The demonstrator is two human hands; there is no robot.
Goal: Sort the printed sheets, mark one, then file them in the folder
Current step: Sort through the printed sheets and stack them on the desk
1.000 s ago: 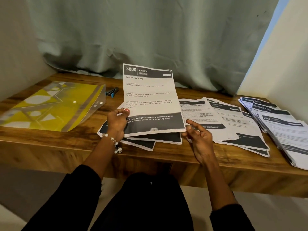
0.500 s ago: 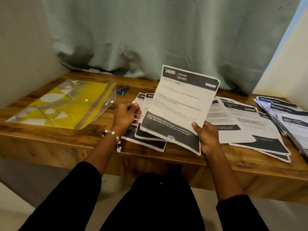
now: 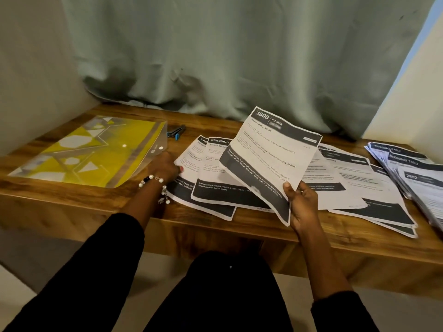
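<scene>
My right hand (image 3: pixel 302 204) grips the bottom corner of a printed sheet (image 3: pixel 271 154) headed "3800 KITCHEN", held tilted above the desk. Beneath it lie two overlapping "DRESSING" sheets (image 3: pixel 211 168). My left hand (image 3: pixel 165 167), wearing a bead bracelet, rests at the left edge of those sheets, beside the flap of the yellow clear folder (image 3: pixel 86 152); its fingers are curled and I cannot tell if they hold anything. More sheets (image 3: pixel 359 185) spread to the right. A black-and-blue marker (image 3: pixel 177 133) lies behind the folder's corner.
A thick stack of printed sheets (image 3: pixel 417 173) fans out at the desk's far right edge. A grey-green curtain (image 3: pixel 215 56) hangs along the back of the wooden desk (image 3: pixel 72 200). Walls close in on both sides. My dark-clothed knees sit below the front edge.
The 3800 sheet passed from my left hand to my right and swung rightward, tilting. My left hand dropped to the left edge of the dressing sheets near the folder.
</scene>
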